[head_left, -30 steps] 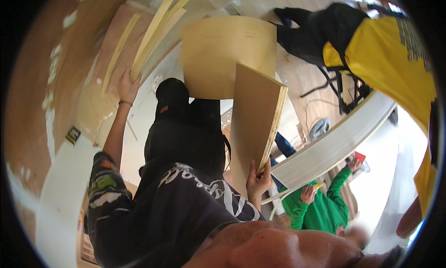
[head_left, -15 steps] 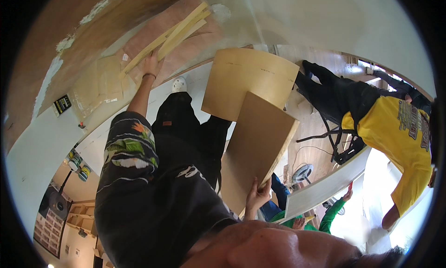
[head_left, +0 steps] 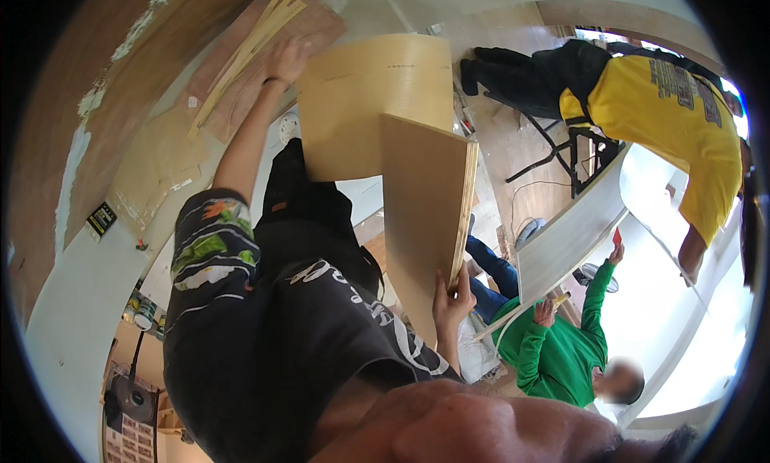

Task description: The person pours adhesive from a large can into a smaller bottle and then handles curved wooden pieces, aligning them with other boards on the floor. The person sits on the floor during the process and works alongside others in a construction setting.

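My right hand grips the near end of a flat plywood board by its layered edge, with the thumb on its face. Beyond it, partly covered by the board, is a curved yellowish wood sheet; whether the two are joined I cannot tell. My left arm reaches far forward. My left hand, fingers stretched out, is beside the curved sheet's far left edge. Pale wooden strips lie to its left on a reddish-brown sheet.
At right, a person in green holds a red-tipped tool near a long pale panel. Behind, a person in yellow leans over beside a black folding stand. A cable crosses the floor. A black-and-yellow package lies at left.
My left hand has come off the wooden strips and moved over to the curved sheet's edge. My right hand still grips the board, which stands more upright. My view has shifted right.
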Demonstrator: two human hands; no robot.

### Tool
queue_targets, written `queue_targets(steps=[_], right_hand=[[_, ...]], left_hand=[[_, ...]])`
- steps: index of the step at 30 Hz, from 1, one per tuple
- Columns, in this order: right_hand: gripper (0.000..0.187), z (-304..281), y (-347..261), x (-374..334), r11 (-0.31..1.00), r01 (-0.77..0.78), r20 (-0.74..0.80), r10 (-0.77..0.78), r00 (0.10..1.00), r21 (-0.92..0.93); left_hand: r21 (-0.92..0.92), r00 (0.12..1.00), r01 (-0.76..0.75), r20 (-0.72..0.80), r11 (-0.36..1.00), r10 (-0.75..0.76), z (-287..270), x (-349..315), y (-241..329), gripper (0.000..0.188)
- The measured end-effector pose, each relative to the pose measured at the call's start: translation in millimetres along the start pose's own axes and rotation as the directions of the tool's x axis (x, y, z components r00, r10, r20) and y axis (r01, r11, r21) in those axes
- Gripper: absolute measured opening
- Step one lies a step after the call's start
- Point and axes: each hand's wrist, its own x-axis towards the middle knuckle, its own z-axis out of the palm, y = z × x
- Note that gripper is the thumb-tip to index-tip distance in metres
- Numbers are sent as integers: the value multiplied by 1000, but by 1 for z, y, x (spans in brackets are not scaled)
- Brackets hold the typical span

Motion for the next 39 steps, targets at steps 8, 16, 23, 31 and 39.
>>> queue_targets(steps=[8,16,23,31,39], right_hand=[[41,-69,2,-67,991,134,-13,-134,991,-23],[41,-117,8,-91,987,144,12,-145,989,70],[32,-169,-13,-108,982,58,-103,-40,994,181],[36,-132,6,-123,930,-12,-109,56,992,366],[41,-59,31,-122,965,20,-8,-19,1000,263]], left_hand=[[132,994,-106,48,985,101,69,46,160,70],[-188,905,121,425,975,-30,34,68,143,72],[-654,952,97,281,750,122,-75,84,-16,55],[-227,885,121,-416,966,-208,-150,-39,-7,41],[-52,420,-82,-907,995,-13,-275,-171,18,24]])
